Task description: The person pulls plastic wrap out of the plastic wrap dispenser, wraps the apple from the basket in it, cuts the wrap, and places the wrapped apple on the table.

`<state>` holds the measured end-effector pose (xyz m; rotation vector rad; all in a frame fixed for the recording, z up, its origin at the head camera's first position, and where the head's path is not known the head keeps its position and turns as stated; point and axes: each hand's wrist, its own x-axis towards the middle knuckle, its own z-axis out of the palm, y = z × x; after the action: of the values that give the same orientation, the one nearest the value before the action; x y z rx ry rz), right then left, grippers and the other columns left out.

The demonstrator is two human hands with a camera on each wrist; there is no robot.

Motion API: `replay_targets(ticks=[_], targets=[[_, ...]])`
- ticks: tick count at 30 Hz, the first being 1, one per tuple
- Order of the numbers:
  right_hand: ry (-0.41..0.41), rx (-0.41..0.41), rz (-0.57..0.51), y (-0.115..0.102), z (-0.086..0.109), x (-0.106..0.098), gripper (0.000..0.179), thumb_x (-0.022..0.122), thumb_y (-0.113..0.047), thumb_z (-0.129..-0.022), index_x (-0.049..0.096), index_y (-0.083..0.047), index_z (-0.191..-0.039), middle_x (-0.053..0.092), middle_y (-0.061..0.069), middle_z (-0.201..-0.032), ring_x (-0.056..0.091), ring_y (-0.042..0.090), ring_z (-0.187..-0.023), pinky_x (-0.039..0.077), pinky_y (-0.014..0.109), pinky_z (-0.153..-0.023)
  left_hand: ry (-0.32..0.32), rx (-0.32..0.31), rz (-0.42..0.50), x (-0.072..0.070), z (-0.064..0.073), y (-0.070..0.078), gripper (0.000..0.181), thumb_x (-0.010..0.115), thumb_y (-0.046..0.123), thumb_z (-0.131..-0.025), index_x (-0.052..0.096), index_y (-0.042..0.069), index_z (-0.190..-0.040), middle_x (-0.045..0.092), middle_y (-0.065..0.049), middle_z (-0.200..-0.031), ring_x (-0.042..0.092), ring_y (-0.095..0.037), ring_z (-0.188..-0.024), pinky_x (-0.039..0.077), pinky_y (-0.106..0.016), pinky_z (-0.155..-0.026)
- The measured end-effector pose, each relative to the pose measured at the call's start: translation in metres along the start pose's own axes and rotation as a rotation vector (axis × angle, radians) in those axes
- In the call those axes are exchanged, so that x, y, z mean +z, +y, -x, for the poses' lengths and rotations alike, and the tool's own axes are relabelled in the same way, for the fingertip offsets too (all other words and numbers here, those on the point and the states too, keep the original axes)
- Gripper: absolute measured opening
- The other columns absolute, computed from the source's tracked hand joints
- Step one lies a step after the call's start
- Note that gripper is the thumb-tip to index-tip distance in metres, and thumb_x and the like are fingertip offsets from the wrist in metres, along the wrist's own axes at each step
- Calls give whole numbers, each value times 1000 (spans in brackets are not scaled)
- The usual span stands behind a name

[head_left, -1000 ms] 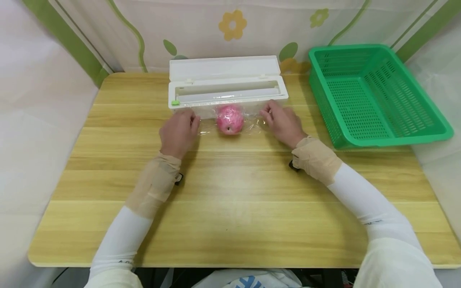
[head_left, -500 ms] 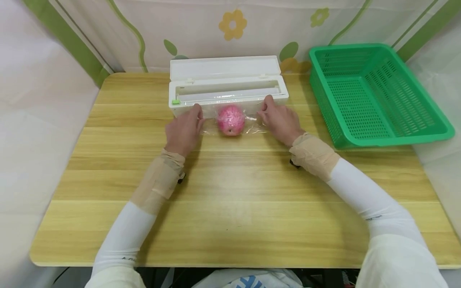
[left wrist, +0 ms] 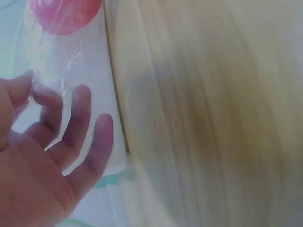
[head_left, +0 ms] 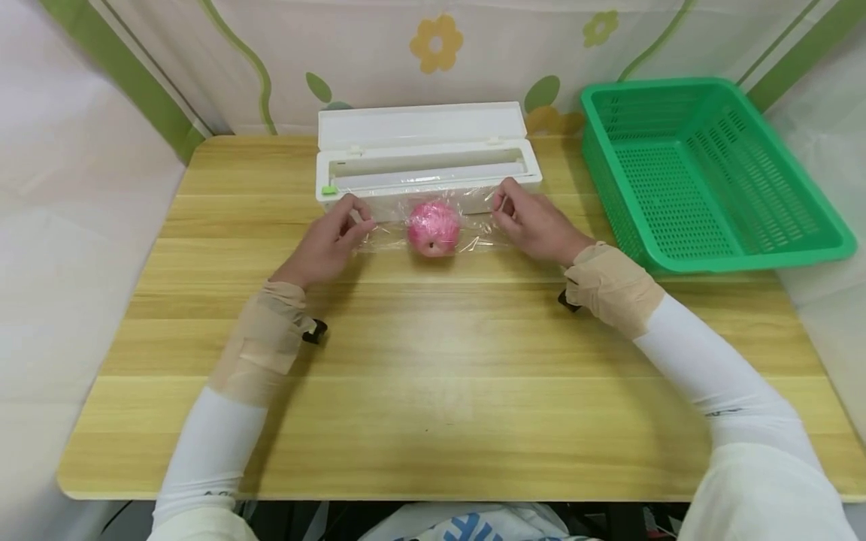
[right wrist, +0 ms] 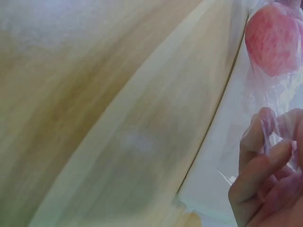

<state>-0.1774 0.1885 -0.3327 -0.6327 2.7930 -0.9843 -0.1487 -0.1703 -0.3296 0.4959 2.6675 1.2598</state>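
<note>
A pink-red apple [head_left: 433,234] sits under clear plastic wrap [head_left: 479,234] at the front of a white wrap dispenser [head_left: 326,167], whose lid is up. To the left of the apple, my left hand [head_left: 330,239] pinches the wrap between thumb and index finger. Its other fingers are spread and loosely bent in the left wrist view. On the opposite side, my right hand [head_left: 537,225] pinches gathered wrap with its thumb and fingers. The right wrist view shows the film [right wrist: 272,97] drawn from the apple [right wrist: 273,40] to those fingers.
A green plastic basket [head_left: 727,267] stands at the right rear of the wooden table [head_left: 433,376]. A small green slider [head_left: 329,191] sits at the dispenser's left end. Behind the table hangs a curtain [head_left: 379,45] with a flower print.
My left hand first shifted slightly right, then back left, and its fingers have spread. My right hand has moved a little right over the last half second. The apple stays in place.
</note>
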Motion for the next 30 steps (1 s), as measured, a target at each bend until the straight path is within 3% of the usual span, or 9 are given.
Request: replay_targets(ticks=[5,11,16,22,28,30], targets=[[7,4,-35,1,2,-1,12,46,-7,-102,57,-9,-106,62,10,-98,55,25,-85,46,37,-75,-75,-37,38,-6,2,-3,21,45,30,-115,57,15,-124,56,-15,-94,53,-30,-83,45,-37,-70],[44,8,-48,2,4,-2,25,45,-6,-103,71,-8,-100,69,12,-100,52,23,-80,44,35,-72,-130,-65,2,-8,4,0,24,54,22,-110,67,17,-130,66,-10,-123,61,-29,-109,50,-40,-81],[36,-34,8,3,3,-4,26,49,-7,-105,74,-4,-111,71,13,-116,55,26,-94,46,39,-84,-104,1,-107,-1,2,1,29,52,9,-108,70,12,-131,67,-12,-138,65,-30,-108,53,-39,-74],[-73,7,128,0,0,-5,35,52,-9,-104,70,-7,-134,63,15,-132,55,29,-112,49,47,-99,-75,47,-287,9,-3,6,30,56,8,-106,72,4,-131,74,-17,-117,61,-30,-94,50,-44,-85],[-143,33,249,-3,1,-4,45,51,-9,-106,62,-13,-149,55,18,-118,50,29,-96,49,42,-78,-35,48,-369,16,-5,14,27,63,9,-101,76,2,-124,75,-16,-91,60,-33,-97,43,-48,-103],[-133,15,259,-2,0,-2,44,53,-8,-106,61,-12,-148,56,17,-116,52,29,-97,51,42,-79,-26,54,-385,18,-5,15,26,65,8,-101,76,1,-123,73,-16,-85,58,-34,-99,37,-49,-108]])
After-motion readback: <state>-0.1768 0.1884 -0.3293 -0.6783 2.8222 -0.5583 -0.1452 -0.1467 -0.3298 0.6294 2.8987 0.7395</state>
